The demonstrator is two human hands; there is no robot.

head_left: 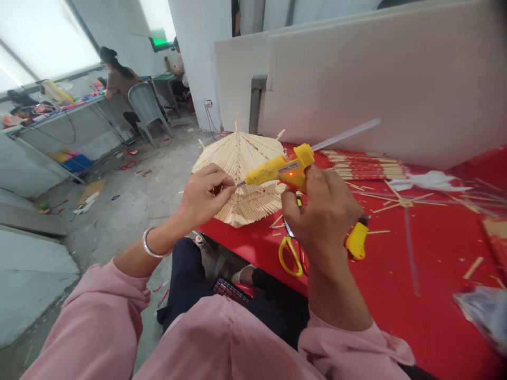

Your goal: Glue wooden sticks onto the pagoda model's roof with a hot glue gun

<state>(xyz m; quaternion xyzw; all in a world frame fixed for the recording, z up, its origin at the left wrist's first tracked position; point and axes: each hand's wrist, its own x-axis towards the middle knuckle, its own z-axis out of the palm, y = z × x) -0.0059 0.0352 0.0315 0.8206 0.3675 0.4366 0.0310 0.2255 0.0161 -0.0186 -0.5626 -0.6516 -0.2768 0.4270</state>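
Observation:
My right hand (320,211) is closed around a yellow hot glue gun (283,170) with a clear glue stick poking out of its back; its red light is on. The nozzle points left at my left hand (206,194), whose fingers pinch a thin wooden stick (228,189) right at the nozzle tip. Just behind both hands a dome built of several glued wooden sticks (241,155) rests on the edge of the red table (396,274).
Yellow-handled scissors (291,256) lie under my right hand. A bundle of sticks (366,166) and loose sticks lie by the white board at the back. A plastic bag (485,311) is at right. A person sits at a far bench on the left.

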